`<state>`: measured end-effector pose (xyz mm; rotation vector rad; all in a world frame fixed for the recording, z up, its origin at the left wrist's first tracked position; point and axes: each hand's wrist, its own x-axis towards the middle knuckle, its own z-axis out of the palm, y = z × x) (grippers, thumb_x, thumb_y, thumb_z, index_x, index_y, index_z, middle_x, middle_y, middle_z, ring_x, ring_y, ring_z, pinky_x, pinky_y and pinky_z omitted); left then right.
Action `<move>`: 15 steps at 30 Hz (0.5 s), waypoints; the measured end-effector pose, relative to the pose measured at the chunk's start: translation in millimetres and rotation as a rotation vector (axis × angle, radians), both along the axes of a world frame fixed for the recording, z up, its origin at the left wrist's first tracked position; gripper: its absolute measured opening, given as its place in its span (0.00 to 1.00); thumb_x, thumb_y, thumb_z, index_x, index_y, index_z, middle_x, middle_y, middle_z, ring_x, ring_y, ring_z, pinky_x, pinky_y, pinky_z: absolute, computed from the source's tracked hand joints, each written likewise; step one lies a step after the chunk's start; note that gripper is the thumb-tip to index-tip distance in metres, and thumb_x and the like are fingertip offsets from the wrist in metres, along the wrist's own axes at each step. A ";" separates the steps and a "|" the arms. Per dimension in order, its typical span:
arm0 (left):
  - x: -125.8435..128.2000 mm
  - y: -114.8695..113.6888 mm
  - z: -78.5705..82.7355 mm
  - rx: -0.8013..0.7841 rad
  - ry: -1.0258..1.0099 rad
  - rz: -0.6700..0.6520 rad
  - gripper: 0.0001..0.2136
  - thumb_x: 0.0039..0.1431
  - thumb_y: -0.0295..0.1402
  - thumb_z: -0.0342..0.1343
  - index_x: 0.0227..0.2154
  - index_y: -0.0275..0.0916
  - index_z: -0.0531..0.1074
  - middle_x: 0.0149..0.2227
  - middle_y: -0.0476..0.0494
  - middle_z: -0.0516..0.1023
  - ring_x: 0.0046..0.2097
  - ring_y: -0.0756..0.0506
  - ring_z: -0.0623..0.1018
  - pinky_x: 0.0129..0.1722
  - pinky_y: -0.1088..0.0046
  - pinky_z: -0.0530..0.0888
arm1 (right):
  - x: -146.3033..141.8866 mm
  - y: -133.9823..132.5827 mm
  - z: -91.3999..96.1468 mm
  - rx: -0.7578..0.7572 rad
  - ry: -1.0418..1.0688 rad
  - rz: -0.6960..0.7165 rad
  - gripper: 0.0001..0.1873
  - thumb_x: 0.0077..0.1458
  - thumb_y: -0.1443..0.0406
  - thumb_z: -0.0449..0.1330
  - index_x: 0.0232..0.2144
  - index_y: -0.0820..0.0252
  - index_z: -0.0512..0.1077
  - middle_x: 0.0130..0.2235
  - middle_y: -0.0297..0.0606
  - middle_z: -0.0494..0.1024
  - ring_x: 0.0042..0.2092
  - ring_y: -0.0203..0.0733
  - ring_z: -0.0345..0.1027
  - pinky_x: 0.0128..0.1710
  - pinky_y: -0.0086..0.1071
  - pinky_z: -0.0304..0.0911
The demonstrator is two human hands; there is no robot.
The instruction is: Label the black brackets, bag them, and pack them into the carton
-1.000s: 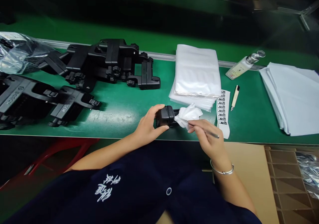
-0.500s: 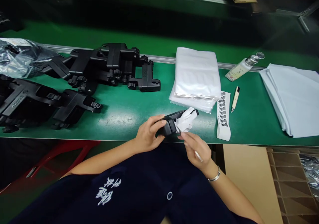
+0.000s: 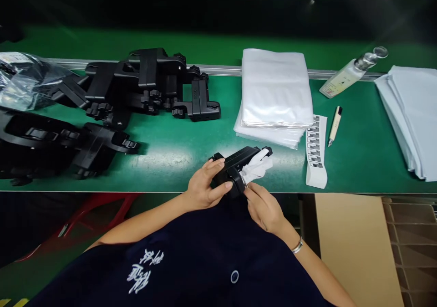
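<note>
My left hand (image 3: 206, 184) is wrapped round a black plastic clamp-like holder (image 3: 243, 156), thumb on the near end and fingers over its back. The holder is held tilted just above the table's front edge. A crumpled white cloth or tissue (image 3: 256, 166) is tucked in its gap. At the near end of the holder, my right hand (image 3: 266, 207) is closed in a pinch on a thin stick-like tool, its tip against the holder beside the white cloth. Most of that tool is hidden by my fingers, so its exact kind does not show.
Similar black holders (image 3: 150, 79) lie at the left, by a clear plastic bag (image 3: 30, 81). Right of centre are stacked plastic bags (image 3: 276, 88), a label strip (image 3: 316, 152), a pen-like cutter (image 3: 335, 125), a pump bottle (image 3: 346, 77) and white sheets (image 3: 414, 115).
The holder has turned in my left hand, showing more of its black back. My right hand has rolled over and moved closer to the holder's near end. The head view has shifted slightly.
</note>
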<state>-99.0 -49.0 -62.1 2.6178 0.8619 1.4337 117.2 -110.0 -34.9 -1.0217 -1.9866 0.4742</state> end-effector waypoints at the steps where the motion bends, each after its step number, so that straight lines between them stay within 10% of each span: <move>1: 0.9 -0.1 -0.4 0.005 0.005 0.008 0.20 0.58 0.25 0.56 0.52 0.49 0.66 0.62 0.39 0.66 0.61 0.37 0.73 0.51 0.53 0.78 | 0.1 -1.2 -2.9 0.018 -0.065 -0.010 0.23 0.64 0.72 0.51 0.60 0.59 0.65 0.45 0.50 0.78 0.45 0.49 0.76 0.39 0.38 0.76; 9: 0.4 3.1 0.9 0.022 0.022 0.020 0.17 0.58 0.24 0.57 0.49 0.46 0.69 0.65 0.38 0.62 0.61 0.35 0.72 0.50 0.55 0.78 | -13.0 -5.2 -22.5 -0.210 0.229 -0.094 0.18 0.67 0.67 0.48 0.54 0.54 0.71 0.49 0.46 0.76 0.48 0.47 0.74 0.45 0.40 0.73; 15: 0.9 0.7 1.6 -0.008 -0.015 0.064 0.20 0.60 0.29 0.57 0.55 0.51 0.65 0.57 0.41 0.71 0.57 0.39 0.76 0.51 0.55 0.78 | -11.1 0.5 -21.5 -0.788 0.939 -0.131 0.14 0.65 0.57 0.55 0.42 0.53 0.79 0.40 0.41 0.80 0.41 0.45 0.75 0.44 0.42 0.73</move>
